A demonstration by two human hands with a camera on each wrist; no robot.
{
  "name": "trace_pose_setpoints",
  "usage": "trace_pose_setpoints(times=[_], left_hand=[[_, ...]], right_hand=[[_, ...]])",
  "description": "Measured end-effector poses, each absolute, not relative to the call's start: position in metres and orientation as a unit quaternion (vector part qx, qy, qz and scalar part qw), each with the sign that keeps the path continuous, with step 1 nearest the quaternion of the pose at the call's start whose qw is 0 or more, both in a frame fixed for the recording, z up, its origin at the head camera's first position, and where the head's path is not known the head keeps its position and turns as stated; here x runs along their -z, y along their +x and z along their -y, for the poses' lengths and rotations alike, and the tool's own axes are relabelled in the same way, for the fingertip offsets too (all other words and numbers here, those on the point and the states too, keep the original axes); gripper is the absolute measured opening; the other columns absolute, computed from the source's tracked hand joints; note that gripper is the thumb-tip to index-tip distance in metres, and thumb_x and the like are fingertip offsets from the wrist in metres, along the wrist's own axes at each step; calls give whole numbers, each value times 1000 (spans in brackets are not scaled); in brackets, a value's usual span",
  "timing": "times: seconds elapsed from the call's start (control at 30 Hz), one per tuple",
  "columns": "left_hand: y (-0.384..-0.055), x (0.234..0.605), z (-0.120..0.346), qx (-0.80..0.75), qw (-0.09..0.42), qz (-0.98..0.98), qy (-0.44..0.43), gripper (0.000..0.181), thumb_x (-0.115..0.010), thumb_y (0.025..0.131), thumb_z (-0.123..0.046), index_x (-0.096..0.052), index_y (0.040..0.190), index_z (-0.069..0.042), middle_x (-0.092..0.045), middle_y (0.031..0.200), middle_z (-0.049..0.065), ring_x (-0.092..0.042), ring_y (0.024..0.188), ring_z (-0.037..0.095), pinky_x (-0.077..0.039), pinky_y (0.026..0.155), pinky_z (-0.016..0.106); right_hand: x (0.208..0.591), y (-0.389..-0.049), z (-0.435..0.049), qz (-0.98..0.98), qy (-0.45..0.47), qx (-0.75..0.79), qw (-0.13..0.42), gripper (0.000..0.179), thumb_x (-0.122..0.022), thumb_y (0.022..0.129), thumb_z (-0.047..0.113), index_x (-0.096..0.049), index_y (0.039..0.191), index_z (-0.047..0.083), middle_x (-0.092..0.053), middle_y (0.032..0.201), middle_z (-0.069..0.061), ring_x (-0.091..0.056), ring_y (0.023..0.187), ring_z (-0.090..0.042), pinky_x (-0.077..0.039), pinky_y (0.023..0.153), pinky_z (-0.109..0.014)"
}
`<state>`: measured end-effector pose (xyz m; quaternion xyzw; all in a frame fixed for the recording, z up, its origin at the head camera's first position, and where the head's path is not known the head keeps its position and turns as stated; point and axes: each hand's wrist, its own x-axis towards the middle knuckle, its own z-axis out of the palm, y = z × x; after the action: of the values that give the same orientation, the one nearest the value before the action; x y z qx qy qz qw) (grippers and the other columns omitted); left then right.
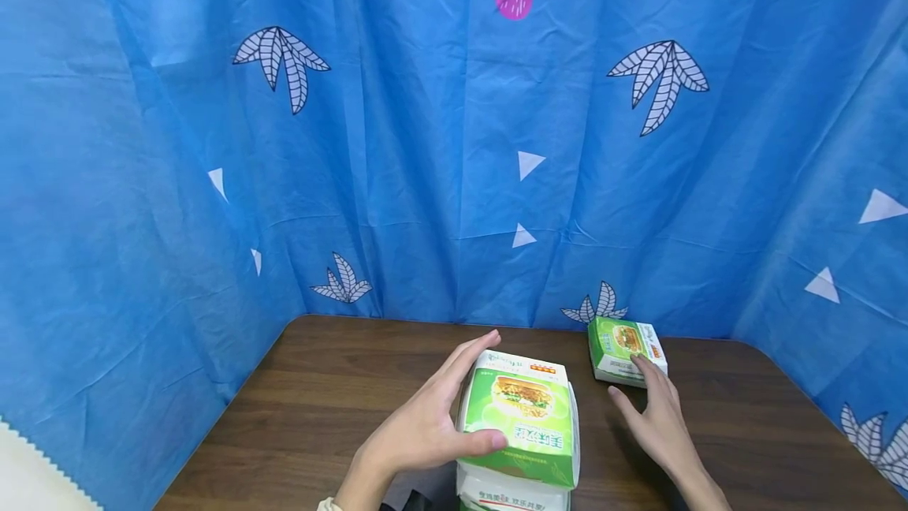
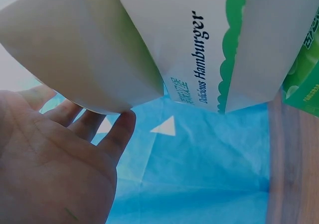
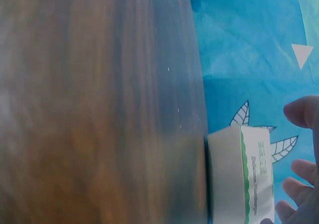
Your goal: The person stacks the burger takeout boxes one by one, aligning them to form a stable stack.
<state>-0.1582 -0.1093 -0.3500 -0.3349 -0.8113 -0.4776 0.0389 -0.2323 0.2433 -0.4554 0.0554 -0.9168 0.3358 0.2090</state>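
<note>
A stack of green and white hamburger boxes stands near the front middle of the table. Its top box (image 1: 521, 416) shows a burger picture and sits slightly askew on the white-sided box (image 1: 514, 499) below. My left hand (image 1: 433, 416) is spread at the left of the top box, thumb across its front part, fingers along its far left corner. In the left wrist view, those fingertips are right at the edge of a pale box (image 2: 84, 40). Farther back on the right, my right hand (image 1: 660, 420) reaches with spread fingers to a single hamburger box (image 1: 624, 349), fingertips overlapping its near edge.
The brown wooden table (image 1: 319, 385) has a blue patterned curtain (image 1: 426, 140) behind it and along both sides. The single box stands close to the table's back edge. A black object (image 1: 417, 501) shows beside my left wrist.
</note>
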Motion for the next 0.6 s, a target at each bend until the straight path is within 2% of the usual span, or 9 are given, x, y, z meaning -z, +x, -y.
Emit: trace_pose_setpoints(times=[0.23, 0.37, 0.6], left_hand=[[-158, 349, 109, 480, 30, 814, -327, 93, -75, 78, -46, -18, 150, -43, -23, 152, -22, -36, 131, 7, -37, 107, 46], [-159, 349, 109, 479, 30, 814, -327, 93, -75, 78, -46, -17, 150, -42, -24, 153, -21, -36, 131, 7, -37, 108, 44], [-161, 351, 111, 477, 35, 813, -333, 92, -74, 79, -45, -17, 151, -42, -24, 152, -21, -37, 130, 8, -38, 107, 42]], right_hand=[[456, -237, -251, 920, 16, -329, 211, 75, -61, 93, 37, -28, 147, -4, -21, 151, -32, -20, 134, -55, -22, 99, -71], [457, -241, -255, 915, 13, -333, 229, 76, -63, 92, 36, -28, 147, -4, -20, 152, -32, -19, 134, -57, -22, 99, -71], [457, -244, -261, 915, -15, -340, 216, 86, -63, 91, 44, -21, 150, -3, -12, 155, -32, -14, 135, -57, -20, 98, -72]])
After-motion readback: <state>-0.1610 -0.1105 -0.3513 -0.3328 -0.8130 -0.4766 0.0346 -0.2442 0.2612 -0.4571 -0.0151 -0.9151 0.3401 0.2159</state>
